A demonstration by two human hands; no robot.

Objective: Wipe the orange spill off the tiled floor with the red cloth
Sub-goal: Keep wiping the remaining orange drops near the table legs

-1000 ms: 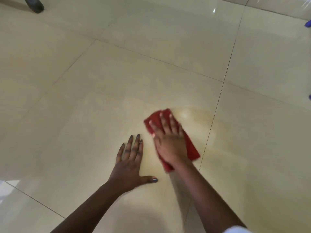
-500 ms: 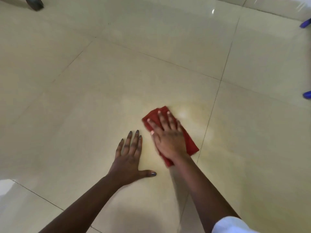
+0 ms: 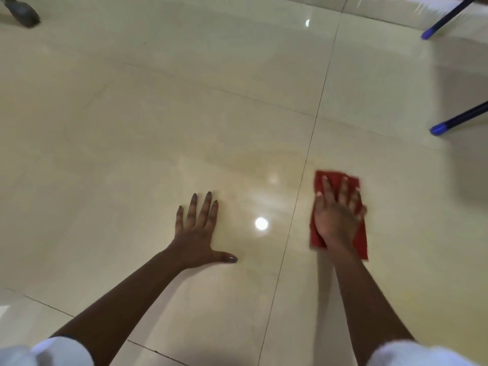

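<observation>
- Red folded cloth (image 3: 353,237) has slid right over the grout line (image 3: 298,191); half a second ago it was just beside the left hand (image 3: 199,233).
- Right hand (image 3: 335,217) presses it flat, fingers spread, not gripping.
- Left hand rests flat too, fingers apart.
- Faint orange smear (image 3: 253,165) stays, so I think more wiping is needed.
- Blue chair legs (image 3: 446,125) stand far right; open shiny cream floor (image 3: 132,128) lies elsewhere.

The right hand (image 3: 336,220) lay flat on the cloth (image 3: 355,237), which lay on the floor (image 3: 158,114) just right of a grout line (image 3: 298,191). The left hand (image 3: 198,233) lay flat on the tile left of that line. Two chair legs (image 3: 456,121) stood at the far right, and a shoe (image 3: 23,13) at the far left.
</observation>
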